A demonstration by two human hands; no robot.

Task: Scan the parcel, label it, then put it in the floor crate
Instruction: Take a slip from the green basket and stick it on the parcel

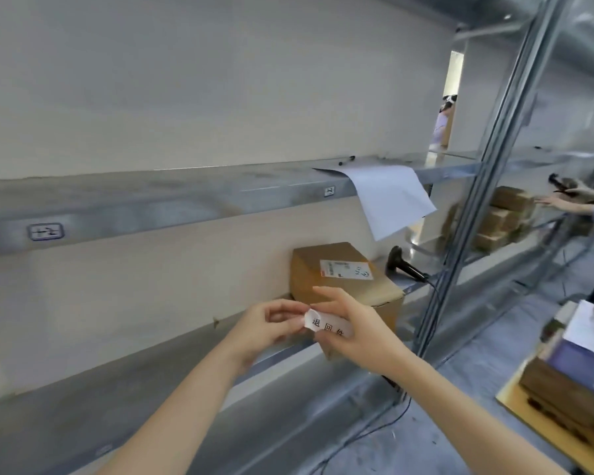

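A brown cardboard parcel point(336, 275) with a white shipping label on top sits on the lower metal shelf point(83, 399). In front of it both hands hold a small white sticker label point(326, 325) printed with black characters. My left hand point(271, 327) pinches the label's curled left end. My right hand point(354, 327) grips its right part, with the fingers over the parcel's front corner. A black handheld scanner point(403, 264) lies on the shelf just right of the parcel, its cable hanging down toward the floor.
A white paper sheet point(391, 197) hangs off the upper shelf above the parcel. A metal rack upright point(470, 214) stands to the right. Stacked boxes point(501, 217) and another person's hands point(570, 197) are beyond it. Boxes and papers point(570, 382) sit low at right.
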